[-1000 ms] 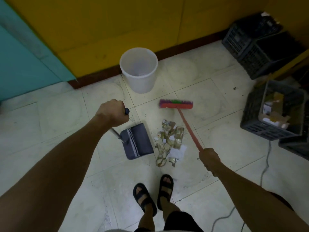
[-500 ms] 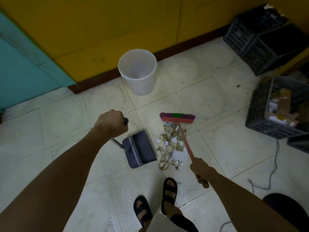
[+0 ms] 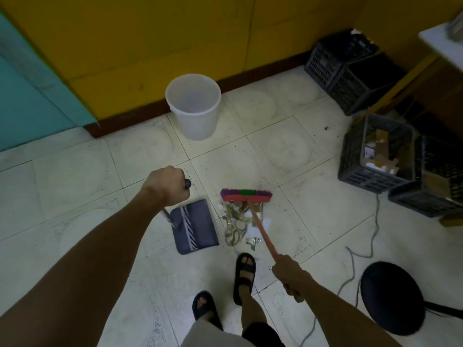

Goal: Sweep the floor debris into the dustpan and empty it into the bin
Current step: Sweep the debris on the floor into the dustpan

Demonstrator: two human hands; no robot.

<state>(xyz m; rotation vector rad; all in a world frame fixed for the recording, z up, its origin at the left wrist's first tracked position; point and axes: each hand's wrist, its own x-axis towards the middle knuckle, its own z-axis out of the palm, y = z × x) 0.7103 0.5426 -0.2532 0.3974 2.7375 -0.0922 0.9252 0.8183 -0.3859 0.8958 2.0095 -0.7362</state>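
A pile of paper scraps and strips, the debris (image 3: 239, 225), lies on the pale tiled floor just in front of my feet. My left hand (image 3: 166, 185) grips the top of the dustpan's upright handle; the dark grey dustpan (image 3: 196, 226) rests on the floor immediately left of the debris. My right hand (image 3: 288, 272) holds the red broom handle (image 3: 261, 230). The broom head (image 3: 246, 195), red with purple and green bristles, sits at the far edge of the pile. A white bin (image 3: 193, 106) stands upright by the yellow wall, beyond the dustpan.
Black plastic crates (image 3: 340, 71) stand at the back right, and another crate (image 3: 373, 156) holds cardboard bits. A grey cable (image 3: 363, 249) trails across the floor on the right. A black round stool (image 3: 392, 296) is near my right arm. My sandalled feet (image 3: 244, 271) stand just behind the debris.
The broom head has come back toward me to the pile's far edge, and my right hand has drawn closer to my body. The dustpan and left hand stay put.
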